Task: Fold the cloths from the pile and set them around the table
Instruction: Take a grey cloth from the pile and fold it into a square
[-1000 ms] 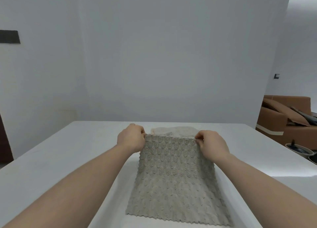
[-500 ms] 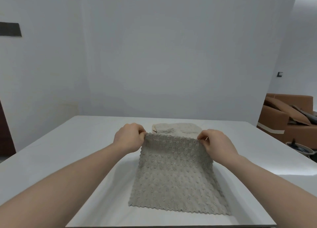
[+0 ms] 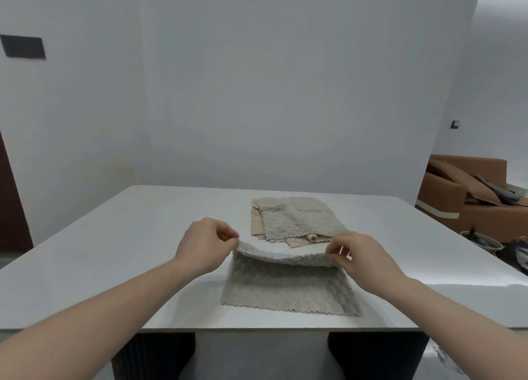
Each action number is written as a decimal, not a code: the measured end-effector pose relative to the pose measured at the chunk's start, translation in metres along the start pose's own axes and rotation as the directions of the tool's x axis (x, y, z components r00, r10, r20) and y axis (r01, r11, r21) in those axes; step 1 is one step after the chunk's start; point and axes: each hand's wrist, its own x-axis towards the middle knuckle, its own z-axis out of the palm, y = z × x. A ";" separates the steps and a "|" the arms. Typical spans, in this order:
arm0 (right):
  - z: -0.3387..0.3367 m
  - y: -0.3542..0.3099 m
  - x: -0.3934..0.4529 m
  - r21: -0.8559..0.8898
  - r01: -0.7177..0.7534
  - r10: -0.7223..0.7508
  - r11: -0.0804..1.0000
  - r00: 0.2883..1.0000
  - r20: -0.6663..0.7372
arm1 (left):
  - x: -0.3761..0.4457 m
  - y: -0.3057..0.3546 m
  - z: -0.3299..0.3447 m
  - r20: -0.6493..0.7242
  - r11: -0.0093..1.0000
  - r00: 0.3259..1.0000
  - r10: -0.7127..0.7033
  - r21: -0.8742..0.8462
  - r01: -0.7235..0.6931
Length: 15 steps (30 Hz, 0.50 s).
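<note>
White walls back the grey desk (image 3: 114,251) where our left hand (image 3: 200,245) and right hand (image 3: 363,258) each pinch a far corner of the cloth (image 3: 288,291) (pile (image 3: 294,218) just beyond), and uneven pulling could skew the fold.

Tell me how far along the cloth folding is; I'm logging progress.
No finished folded cloth shows on the table. In hand: the left hand and right hand pinch the grey cloth by its far corners, mid-fold. Left: the pile behind it.
</note>
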 end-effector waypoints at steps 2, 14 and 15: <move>0.000 -0.001 -0.012 0.000 0.004 -0.004 1.000 1.000 0.012 | -0.012 -0.004 0.001 0.001 1.000 1.000 0.008 0.014 -0.008; 0.027 -0.001 -0.058 0.042 -0.008 0.003 0.999 0.991 0.131 | -0.058 -0.022 0.020 0.062 0.980 0.998 0.011 0.198 -0.023; 0.028 0.000 -0.060 0.048 -0.010 0.003 0.999 0.991 0.134 | -0.059 -0.023 0.021 0.067 0.979 0.998 0.010 0.203 -0.023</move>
